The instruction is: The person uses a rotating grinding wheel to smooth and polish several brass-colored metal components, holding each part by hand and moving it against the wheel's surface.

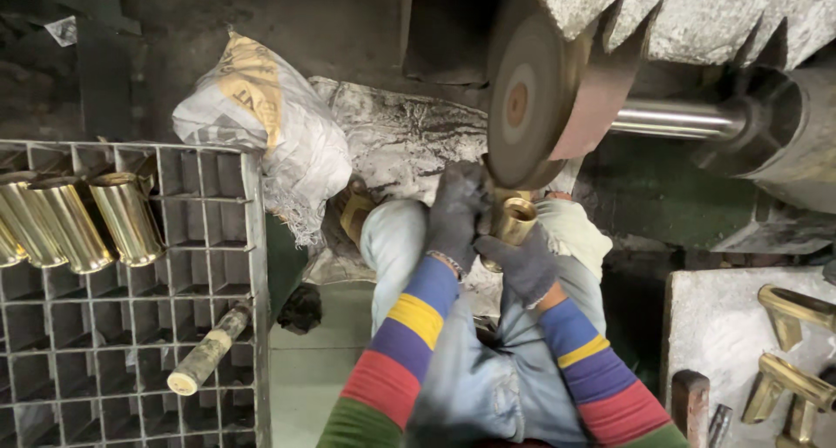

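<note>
Where fingers (pixel 461 206) close (gloved), brass tube (pixel 514 222) sits.

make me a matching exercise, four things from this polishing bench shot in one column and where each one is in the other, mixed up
Things:
1. short brass tube
2. round grey buffing wheel
3. dull unpolished metal tube
4. white woven sack

Places:
A. lying across the grey wire grid rack
B. on the floor beside the rack's far corner
C. held in the gloved left hand and right hand
D. on the steel shaft, just above the hands

Pairs: 1-C, 2-D, 3-A, 4-B
</note>
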